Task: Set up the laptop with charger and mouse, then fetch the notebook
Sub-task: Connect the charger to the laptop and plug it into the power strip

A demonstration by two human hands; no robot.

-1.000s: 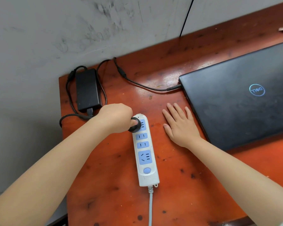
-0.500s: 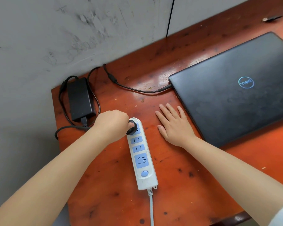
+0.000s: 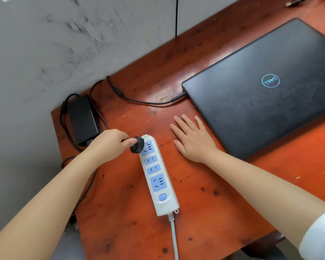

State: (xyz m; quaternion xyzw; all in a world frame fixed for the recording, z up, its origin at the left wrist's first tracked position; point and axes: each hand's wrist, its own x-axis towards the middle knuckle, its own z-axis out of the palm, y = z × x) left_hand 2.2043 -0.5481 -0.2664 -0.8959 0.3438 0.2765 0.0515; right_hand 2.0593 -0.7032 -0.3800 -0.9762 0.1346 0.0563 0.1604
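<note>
Pinching a black plug (image 3: 137, 145) at the far socket of the white power strip (image 3: 158, 177), left hand (image 3: 109, 145); right hand (image 3: 193, 141) flat, open on scuffed red-brown desk (image 3: 204, 212). Closed laptop (image 3: 266, 87) just right, charger brick (image 3: 83, 119) at the desk's far-left corner, smudged grey wall (image 3: 64, 44) behind.

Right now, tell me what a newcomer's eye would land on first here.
First, the left hand pinching a round black plug at the top socket of the white and blue power strip, mid-desk; whether it is fully seated is unclear. Next, the closed black laptop at right, lying on the worn red wooden desk. The right hand lies flat between strip and laptop.
</note>
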